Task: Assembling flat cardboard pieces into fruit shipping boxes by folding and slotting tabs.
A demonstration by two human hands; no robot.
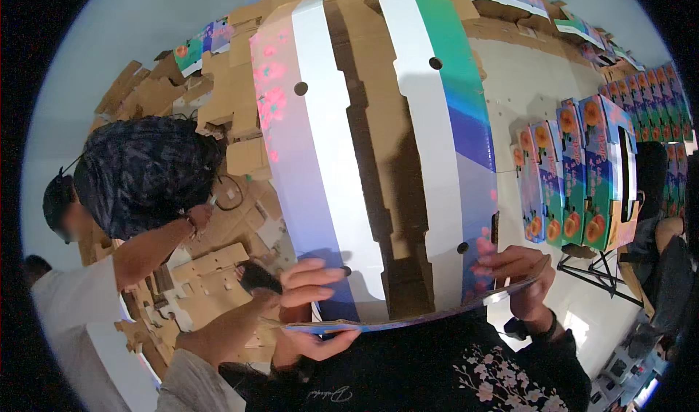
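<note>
In the head view, the left hand (320,343) grasps the near left corner of a printed cardboard carton (451,143), fingers above the edge and the rest of the hand below it. The right hand (528,281) grips the near right corner, fingers reaching over the edge. The carton lies directly before the person, stretching away from the black shirt (429,368). Its two long white-edged flaps stand apart, baring a brown interior between them; round holes pierce the flaps, one just beside the left fingertips. The flaps' outer bands are pink and lilac on the left, green and blue on the right.

Left of it, a person in a dark patterned top (149,168) bends over brown cardboard pieces (215,266), near a co-worker's bare arm (149,255). To the right, a row of flower-printed cartons (571,186) stands upright above black metal legs (601,277).
</note>
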